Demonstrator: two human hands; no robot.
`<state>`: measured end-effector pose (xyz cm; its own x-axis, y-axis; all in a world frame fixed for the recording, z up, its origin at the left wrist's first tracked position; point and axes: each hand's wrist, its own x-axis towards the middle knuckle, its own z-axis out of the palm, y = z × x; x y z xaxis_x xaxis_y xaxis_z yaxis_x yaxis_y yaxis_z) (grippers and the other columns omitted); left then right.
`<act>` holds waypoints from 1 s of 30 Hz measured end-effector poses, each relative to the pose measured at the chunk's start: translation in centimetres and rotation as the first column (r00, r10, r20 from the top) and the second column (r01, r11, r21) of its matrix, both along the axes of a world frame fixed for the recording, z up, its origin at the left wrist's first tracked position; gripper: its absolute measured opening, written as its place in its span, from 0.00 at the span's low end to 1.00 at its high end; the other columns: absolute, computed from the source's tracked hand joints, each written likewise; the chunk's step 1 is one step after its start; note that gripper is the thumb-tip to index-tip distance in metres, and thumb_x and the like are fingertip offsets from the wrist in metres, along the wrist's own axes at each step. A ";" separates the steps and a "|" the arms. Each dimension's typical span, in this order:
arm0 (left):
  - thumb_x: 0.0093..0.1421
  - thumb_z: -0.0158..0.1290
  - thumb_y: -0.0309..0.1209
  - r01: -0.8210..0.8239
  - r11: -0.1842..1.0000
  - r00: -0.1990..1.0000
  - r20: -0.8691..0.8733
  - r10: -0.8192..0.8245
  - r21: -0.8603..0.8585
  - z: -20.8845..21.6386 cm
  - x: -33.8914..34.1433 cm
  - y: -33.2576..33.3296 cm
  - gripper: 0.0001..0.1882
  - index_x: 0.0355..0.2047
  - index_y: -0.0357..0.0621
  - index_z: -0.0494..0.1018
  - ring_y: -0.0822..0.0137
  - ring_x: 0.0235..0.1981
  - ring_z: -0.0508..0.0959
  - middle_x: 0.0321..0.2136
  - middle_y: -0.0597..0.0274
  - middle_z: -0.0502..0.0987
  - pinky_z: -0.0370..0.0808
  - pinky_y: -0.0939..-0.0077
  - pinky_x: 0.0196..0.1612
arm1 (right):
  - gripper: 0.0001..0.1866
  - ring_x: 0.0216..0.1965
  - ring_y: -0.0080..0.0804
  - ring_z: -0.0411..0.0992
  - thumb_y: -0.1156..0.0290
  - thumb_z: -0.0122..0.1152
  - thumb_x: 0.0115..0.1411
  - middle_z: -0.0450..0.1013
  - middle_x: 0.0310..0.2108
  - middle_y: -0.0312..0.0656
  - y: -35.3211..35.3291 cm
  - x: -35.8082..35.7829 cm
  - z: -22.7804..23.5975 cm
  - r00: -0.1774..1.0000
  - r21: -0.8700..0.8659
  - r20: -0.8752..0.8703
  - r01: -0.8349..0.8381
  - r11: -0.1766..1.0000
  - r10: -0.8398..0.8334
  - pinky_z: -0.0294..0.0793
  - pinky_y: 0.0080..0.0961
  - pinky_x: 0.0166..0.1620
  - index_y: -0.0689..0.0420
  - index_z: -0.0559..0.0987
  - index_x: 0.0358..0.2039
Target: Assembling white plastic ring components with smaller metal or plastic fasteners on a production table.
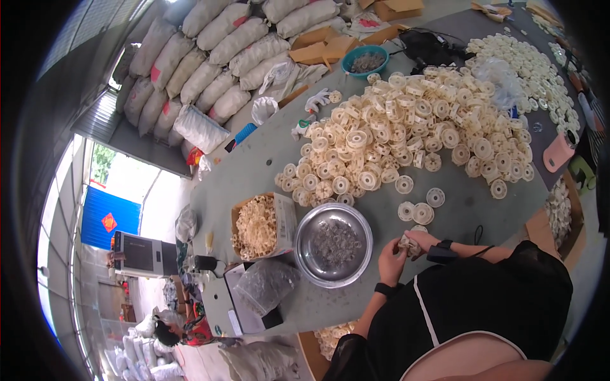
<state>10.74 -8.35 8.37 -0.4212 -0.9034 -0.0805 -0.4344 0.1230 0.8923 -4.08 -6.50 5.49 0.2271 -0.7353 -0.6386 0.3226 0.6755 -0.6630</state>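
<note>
My left hand (391, 261) and my right hand (424, 241) meet over the table edge, fingers closed on a small cream plastic part (407, 242). The fingers cover much of it, so its full shape is hidden. Just beyond my hands lie a few loose round cream plastic wheels (423, 214), one of them close to my right fingers. To the left of my left hand stands a round metal bowl (307, 273) with many small shiny clear or metallic pieces. A large heap of cream plastic wheels (394, 127) spreads over the table farther out.
Left of the bowl is a cardboard box (286, 225) of small cream parts, with a clear plastic bag (267, 286) nearer. A teal basin (348, 68) sits at the far edge; a pink bottle (559, 152) stands right. Sacks (210, 82) are stacked beyond. Another person (197, 331) is at lower left.
</note>
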 end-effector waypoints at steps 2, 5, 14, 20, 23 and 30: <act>0.50 0.52 0.26 -0.093 0.993 0.994 -0.056 0.097 0.072 -0.1 -0.2 0.3 0.16 0.40 0.38 0.68 0.66 0.34 0.75 0.32 0.58 0.74 0.71 0.76 0.37 | 0.22 0.29 0.28 0.70 0.49 0.39 0.58 0.70 0.32 0.37 0.0 0.1 -0.4 0.989 0.003 0.028 0.143 0.990 -0.143 0.74 0.28 0.26 0.55 0.69 0.39; 0.48 0.53 0.25 -0.146 0.985 0.977 -0.141 0.158 0.089 -1.1 -0.9 0.4 0.17 0.40 0.37 0.68 0.65 0.36 0.74 0.36 0.55 0.72 0.71 0.75 0.38 | 0.21 0.29 0.29 0.70 0.50 0.40 0.58 0.70 0.32 0.37 -0.1 0.0 -2.8 0.984 -0.124 0.112 0.155 0.980 -0.141 0.74 0.28 0.26 0.54 0.69 0.38; 0.48 0.53 0.27 -0.040 0.961 0.998 0.029 0.050 -0.273 -1.9 -0.3 0.2 0.20 0.44 0.41 0.67 0.56 0.41 0.71 0.40 0.53 0.70 0.68 0.69 0.43 | 0.22 0.31 0.33 0.70 0.49 0.43 0.57 0.68 0.34 0.41 0.1 -0.3 -2.8 0.990 -0.032 0.112 0.094 0.995 -0.090 0.76 0.32 0.28 0.55 0.67 0.42; 0.49 0.52 0.29 0.165 0.959 0.978 0.161 -0.130 -0.232 0.2 0.1 -0.3 0.20 0.44 0.39 0.66 0.55 0.42 0.70 0.39 0.52 0.70 0.67 0.69 0.45 | 0.23 0.28 0.31 0.71 0.51 0.45 0.56 0.68 0.34 0.40 -0.5 -0.2 -1.9 0.994 0.065 0.107 -0.012 0.998 0.005 0.76 0.30 0.28 0.56 0.66 0.43; 0.50 0.51 0.29 0.033 0.953 0.996 0.092 -0.006 -0.300 -0.7 0.0 -0.2 0.18 0.42 0.38 0.67 0.59 0.38 0.74 0.35 0.53 0.73 0.69 0.72 0.42 | 0.22 0.27 0.30 0.71 0.52 0.45 0.56 0.67 0.33 0.40 -0.3 -0.3 -2.0 0.991 0.083 0.133 0.014 0.996 -0.025 0.76 0.29 0.26 0.56 0.66 0.43; 0.51 0.52 0.26 -0.037 0.994 0.999 -0.001 0.038 0.103 -0.9 0.0 0.0 0.17 0.42 0.35 0.67 0.70 0.34 0.75 0.32 0.56 0.75 0.70 0.79 0.39 | 0.19 0.26 0.29 0.71 0.53 0.45 0.57 0.68 0.29 0.39 0.2 0.8 -0.3 0.962 -0.075 -0.022 0.268 0.960 -0.270 0.75 0.27 0.22 0.56 0.68 0.37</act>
